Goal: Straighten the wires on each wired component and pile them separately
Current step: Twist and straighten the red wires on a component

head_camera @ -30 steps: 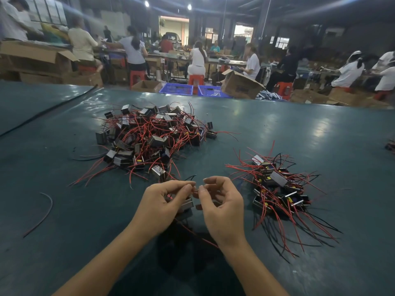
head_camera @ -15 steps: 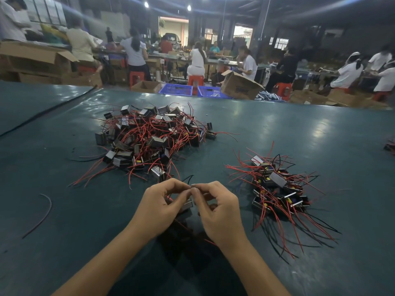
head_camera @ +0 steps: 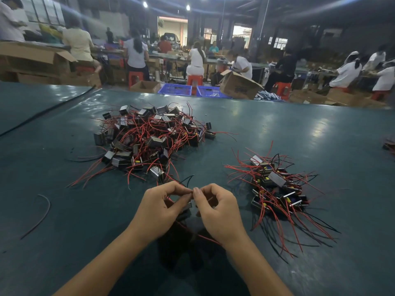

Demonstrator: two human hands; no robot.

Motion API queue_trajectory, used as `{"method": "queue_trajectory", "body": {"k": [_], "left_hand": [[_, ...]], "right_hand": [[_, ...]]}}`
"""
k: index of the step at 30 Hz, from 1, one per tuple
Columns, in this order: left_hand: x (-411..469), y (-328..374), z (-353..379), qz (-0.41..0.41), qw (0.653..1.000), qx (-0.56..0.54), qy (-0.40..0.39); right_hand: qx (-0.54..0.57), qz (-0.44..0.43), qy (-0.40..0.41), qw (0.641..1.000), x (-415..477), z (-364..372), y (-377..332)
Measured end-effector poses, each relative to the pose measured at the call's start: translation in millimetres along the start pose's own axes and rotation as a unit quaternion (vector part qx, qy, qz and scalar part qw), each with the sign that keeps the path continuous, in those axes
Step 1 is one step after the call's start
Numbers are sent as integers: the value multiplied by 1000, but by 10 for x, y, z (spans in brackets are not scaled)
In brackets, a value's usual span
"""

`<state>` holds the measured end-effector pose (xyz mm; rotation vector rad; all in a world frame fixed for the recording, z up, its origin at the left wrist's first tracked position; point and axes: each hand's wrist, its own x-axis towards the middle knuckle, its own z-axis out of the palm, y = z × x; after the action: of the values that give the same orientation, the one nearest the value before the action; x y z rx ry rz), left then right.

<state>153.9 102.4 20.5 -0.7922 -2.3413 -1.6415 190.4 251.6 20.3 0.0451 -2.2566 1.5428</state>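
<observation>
A small metal-cased wired component [head_camera: 186,208] sits between my two hands just above the green table [head_camera: 277,124]. My left hand [head_camera: 159,207] curls round its left side, and my right hand [head_camera: 218,212] pinches its wires at the fingertips, which meet my left fingers. Its red wire [head_camera: 205,237] trails down under my right wrist. A large tangled heap of components [head_camera: 149,139] with red and black wires lies ahead to the left. A smaller pile [head_camera: 277,189] with wires fanned out lies to the right of my hands.
A loose dark wire [head_camera: 40,214] curves on the table at the left. Another small cluster [head_camera: 389,144] shows at the right edge. Beyond the table's far edge stand cardboard boxes [head_camera: 239,86], blue crates [head_camera: 175,89] and seated people at other benches.
My fingertips have closed together above the component; the gap between my hands has shut. Both hands stayed in the same spot over the table.
</observation>
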Motion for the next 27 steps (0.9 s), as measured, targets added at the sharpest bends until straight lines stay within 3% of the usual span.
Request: {"method": "queue_trajectory", "body": {"k": [8,10,13,15,17,20,23,27], "left_hand": [[-7,-24,2,43,999,13,-26],[-8,-22,-6,61,997,27,-26],[-15,-9,-9,97,993,55,-30],[-19,-5,-3,112,990,76,-28],[-12,-9,-10,82,995,59,-14],[19,-3,-53,6,1000,-3,-13],[49,6,-106,-27,999,-25,-23],[64,14,-156,-51,996,-51,-56]], "right_hand": [[105,173,-20,979,63,-31,-39],[147,239,-44,959,63,-56,-76],[235,355,-82,901,72,-107,-110],[259,378,-98,883,76,-126,-109],[229,317,-99,915,72,-109,-84],[40,70,-57,995,44,-87,-11],[-86,-128,-28,988,42,-124,56],[-140,-204,-19,969,40,-155,57]]}}
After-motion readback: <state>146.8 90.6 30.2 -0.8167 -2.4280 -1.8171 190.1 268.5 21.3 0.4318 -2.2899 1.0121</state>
